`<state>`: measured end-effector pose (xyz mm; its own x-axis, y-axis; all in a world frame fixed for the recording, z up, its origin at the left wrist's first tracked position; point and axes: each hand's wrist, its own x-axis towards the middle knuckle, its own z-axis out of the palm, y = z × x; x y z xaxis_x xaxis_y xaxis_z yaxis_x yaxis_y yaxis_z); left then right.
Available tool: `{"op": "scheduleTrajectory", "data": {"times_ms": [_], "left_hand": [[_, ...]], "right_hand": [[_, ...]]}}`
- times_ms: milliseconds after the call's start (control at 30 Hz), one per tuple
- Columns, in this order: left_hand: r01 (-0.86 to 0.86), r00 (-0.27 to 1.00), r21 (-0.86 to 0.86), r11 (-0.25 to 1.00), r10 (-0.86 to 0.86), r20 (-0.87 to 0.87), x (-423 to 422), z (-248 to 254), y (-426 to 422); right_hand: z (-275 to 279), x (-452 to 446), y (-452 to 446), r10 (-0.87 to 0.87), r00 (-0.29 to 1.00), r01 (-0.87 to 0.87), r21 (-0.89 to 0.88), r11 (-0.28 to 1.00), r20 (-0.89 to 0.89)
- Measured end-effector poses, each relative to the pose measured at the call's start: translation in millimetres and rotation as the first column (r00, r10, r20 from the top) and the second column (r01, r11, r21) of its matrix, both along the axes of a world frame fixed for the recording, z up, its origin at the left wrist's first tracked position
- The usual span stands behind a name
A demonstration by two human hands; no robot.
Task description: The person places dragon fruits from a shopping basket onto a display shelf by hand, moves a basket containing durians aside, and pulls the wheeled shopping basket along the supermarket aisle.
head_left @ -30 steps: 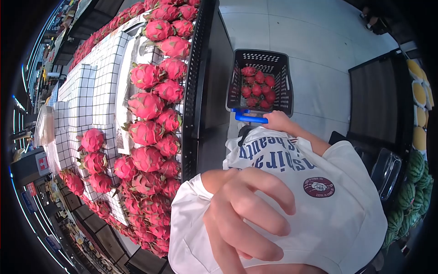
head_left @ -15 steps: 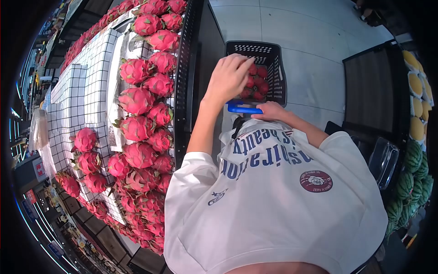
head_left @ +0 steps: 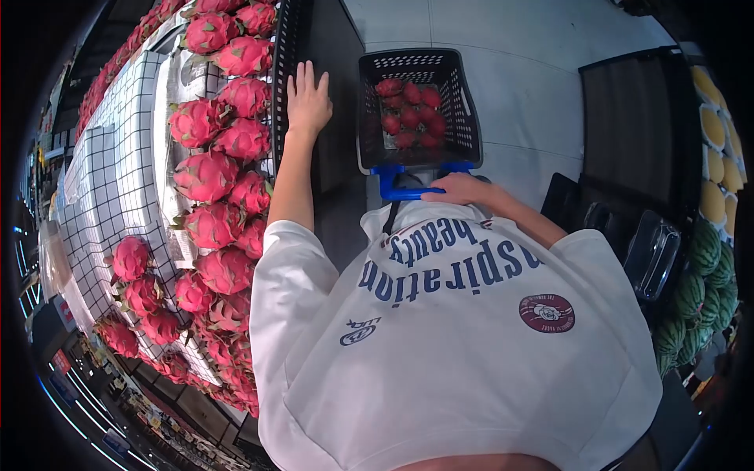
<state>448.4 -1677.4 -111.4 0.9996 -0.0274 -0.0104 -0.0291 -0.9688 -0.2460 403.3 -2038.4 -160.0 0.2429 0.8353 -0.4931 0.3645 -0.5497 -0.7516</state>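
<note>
My left hand point(head_left: 309, 104) is stretched out with its fingers apart and nothing in it. It is over the dark side of the fruit stand, next to the black perforated rim point(head_left: 283, 78) and to the right of the red dragon fruits point(head_left: 206, 176). My right hand point(head_left: 463, 189) is closed around the blue handle point(head_left: 408, 193) of a black basket point(head_left: 463, 125). Several red fruits point(head_left: 410, 118) lie on the basket's bottom.
White grid-patterned blocks point(head_left: 126, 149) fill the stand at the left, with more dragon fruits point(head_left: 144, 295) on them. Grey floor point(head_left: 526, 86) lies beyond the basket. At the right are a dark stand point(head_left: 626, 133), yellow fruits point(head_left: 712, 165) and watermelons point(head_left: 691, 294).
My left hand has gone from near my chest, past the basket's near left side, to the stand's rim, and its fingers have spread. My right hand has stayed on the handle.
</note>
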Motion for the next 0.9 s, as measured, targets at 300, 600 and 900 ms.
{"op": "scheduleTrajectory", "data": {"times_ms": [300, 600, 900], "left_hand": [[0.053, 0.999, -0.073, 0.996, -0.052, 0.008, 5.5, -30.9, 8.9], [-0.004, 0.999, -0.141, 0.990, -0.003, -0.049, 14.2, -21.3, -2.0], [-0.097, 0.990, -0.232, 0.968, 0.070, -0.123, 25.9, -15.9, -10.0]], "right_hand": [[2.1, -6.6, -3.0, -0.030, 0.893, -0.115, -0.293, 0.949, -0.448], [-52.9, 1.3, 9.4, -0.161, 0.787, -0.050, -0.322, 0.946, -0.596], [-140.0, 50.4, 40.3, -0.145, 0.829, -0.008, -0.271, 0.963, -0.541]]}}
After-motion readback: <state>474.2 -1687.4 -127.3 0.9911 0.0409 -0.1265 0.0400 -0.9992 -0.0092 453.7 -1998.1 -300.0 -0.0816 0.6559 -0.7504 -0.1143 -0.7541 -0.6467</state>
